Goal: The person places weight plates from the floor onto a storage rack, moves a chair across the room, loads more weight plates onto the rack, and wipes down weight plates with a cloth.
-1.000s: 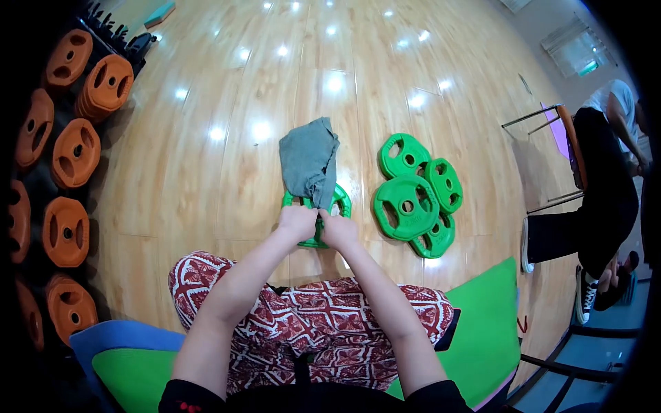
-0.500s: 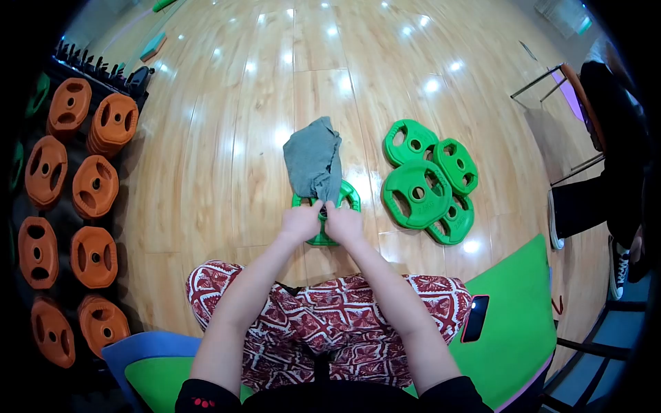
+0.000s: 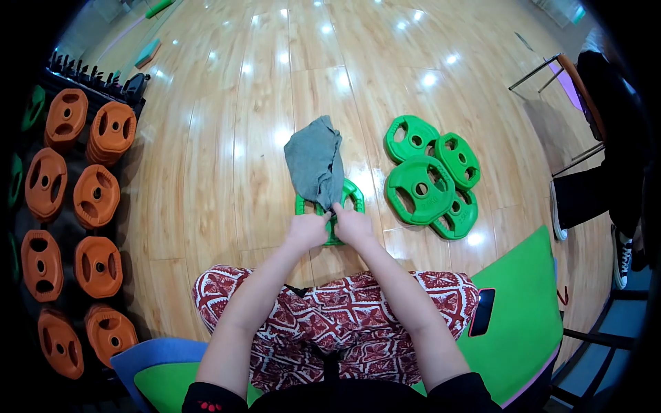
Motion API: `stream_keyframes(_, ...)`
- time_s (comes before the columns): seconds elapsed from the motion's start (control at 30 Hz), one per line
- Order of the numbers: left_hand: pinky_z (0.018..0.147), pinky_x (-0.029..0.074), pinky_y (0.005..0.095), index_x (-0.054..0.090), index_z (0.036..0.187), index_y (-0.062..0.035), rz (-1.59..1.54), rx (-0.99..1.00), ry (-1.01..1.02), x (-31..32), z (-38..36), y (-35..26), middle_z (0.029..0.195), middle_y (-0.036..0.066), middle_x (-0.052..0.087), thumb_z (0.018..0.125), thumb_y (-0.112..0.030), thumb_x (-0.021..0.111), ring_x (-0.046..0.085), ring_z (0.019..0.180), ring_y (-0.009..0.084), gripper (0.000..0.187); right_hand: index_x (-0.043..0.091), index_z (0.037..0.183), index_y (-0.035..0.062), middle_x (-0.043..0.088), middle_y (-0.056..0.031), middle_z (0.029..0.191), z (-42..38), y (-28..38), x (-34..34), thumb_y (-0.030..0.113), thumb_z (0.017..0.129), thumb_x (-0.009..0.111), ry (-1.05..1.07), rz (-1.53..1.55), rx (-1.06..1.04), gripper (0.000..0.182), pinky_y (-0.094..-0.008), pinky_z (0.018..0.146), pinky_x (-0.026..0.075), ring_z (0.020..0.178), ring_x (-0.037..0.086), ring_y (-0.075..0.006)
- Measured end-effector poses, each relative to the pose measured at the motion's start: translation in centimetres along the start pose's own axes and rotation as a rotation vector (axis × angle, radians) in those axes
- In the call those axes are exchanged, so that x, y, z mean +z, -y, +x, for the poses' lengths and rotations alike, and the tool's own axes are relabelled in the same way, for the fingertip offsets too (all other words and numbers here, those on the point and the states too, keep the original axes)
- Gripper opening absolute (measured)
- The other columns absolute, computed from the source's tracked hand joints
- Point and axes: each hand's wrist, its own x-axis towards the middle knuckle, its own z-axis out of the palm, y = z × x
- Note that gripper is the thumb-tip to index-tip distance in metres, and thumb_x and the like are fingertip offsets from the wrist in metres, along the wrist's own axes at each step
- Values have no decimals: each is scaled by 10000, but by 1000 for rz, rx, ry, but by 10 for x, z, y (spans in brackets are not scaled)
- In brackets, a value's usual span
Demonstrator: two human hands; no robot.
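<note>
A grey-green cloth (image 3: 312, 160) lies spread over the far part of a green weight plate (image 3: 357, 196) and onto the wooden floor beyond it. Its near end narrows to a bunched strip over the plate's middle. My left hand (image 3: 308, 230) is closed on this end from the left, thumb pointing inward. From the right, my right hand (image 3: 353, 226) pinches the same bunched end, fingertips along its edge. The cloth and both hands cover much of the plate, so its centre hole cannot be made out.
Several green weight plates (image 3: 417, 203) lie overlapping to the right. Orange plates (image 3: 98, 266) fill a rack on the left. A phone (image 3: 483, 313) rests on the green mat (image 3: 520, 303) by my right knee. A person in dark trousers (image 3: 585, 205) sits on a chair (image 3: 582, 89) at right.
My hands have drawn slightly toward me and a little further apart at the cloth's bunched end. The view has shifted slightly; the cloth's far part lies much the same.
</note>
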Motion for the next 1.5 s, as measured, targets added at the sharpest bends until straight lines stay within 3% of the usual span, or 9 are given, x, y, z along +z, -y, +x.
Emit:
stream_keyframes(0.33,550,467,395,530,1077,-178,-52,-27,-237,-4,13,-1,692,120,602,714,-212,457,596,616,267,372,297,1278,209,604,-116,762,4,11,14,210,720,487,222,-182,75,590,-371,575,479,682,606,-254)
stream_keyframes(0.57,562,468,396,529,1077,-189,-4,-42,-107,3,20,2,712,121,607,715,-185,447,598,634,271,371,375,1198,157,604,-134,776,10,10,7,217,716,483,240,-148,26,497,-405,585,472,682,600,-286)
stream_keyframes(0.73,619,471,395,505,1112,-183,-42,41,-39,2,16,13,771,115,614,700,-193,460,597,718,277,414,459,1034,100,588,-175,792,15,2,5,184,683,494,178,145,66,363,-425,648,448,756,570,-337)
stream_keyframes(1.07,789,442,370,393,1209,-139,-208,-41,189,16,35,1,1018,162,557,672,-209,461,550,925,284,546,504,1069,121,584,-185,839,1,-28,-7,183,665,502,135,289,102,409,-389,725,435,816,557,-327)
stream_keyframes(1.27,791,435,342,524,1037,-4,-422,-58,161,15,51,9,1018,191,548,647,-202,453,545,927,290,443,495,1077,115,584,-191,822,0,-30,-11,217,700,482,-42,385,126,391,-408,697,441,792,562,-327)
stream_keyframes(1.33,767,445,335,576,942,1,-481,-113,325,-13,41,6,989,187,561,640,-187,447,558,891,293,378,504,1065,126,584,-187,800,-5,-31,-30,219,705,484,-57,431,166,373,-410,680,444,766,564,-329)
stream_keyframes(1.4,724,462,352,601,899,-22,-405,-109,285,-13,34,2,921,169,590,648,-193,456,580,833,293,337,513,1053,137,585,-183,778,-4,-30,-34,221,709,486,-76,485,196,355,-412,663,447,739,566,-331)
stream_keyframes(1.47,686,472,370,628,832,-47,-304,-121,-27,-13,20,-2,854,156,607,664,-210,468,592,793,293,283,528,1023,133,588,-171,747,0,-28,-28,215,719,490,-83,388,70,317,-412,636,452,700,567,-332)
stream_keyframes(1.5,686,472,370,628,832,-47,-300,-125,-32,-13,20,2,854,156,607,664,-210,468,592,793,293,283,522,1030,133,599,-151,771,-1,-22,-26,218,723,489,-10,274,14,321,-415,623,459,695,580,-315)
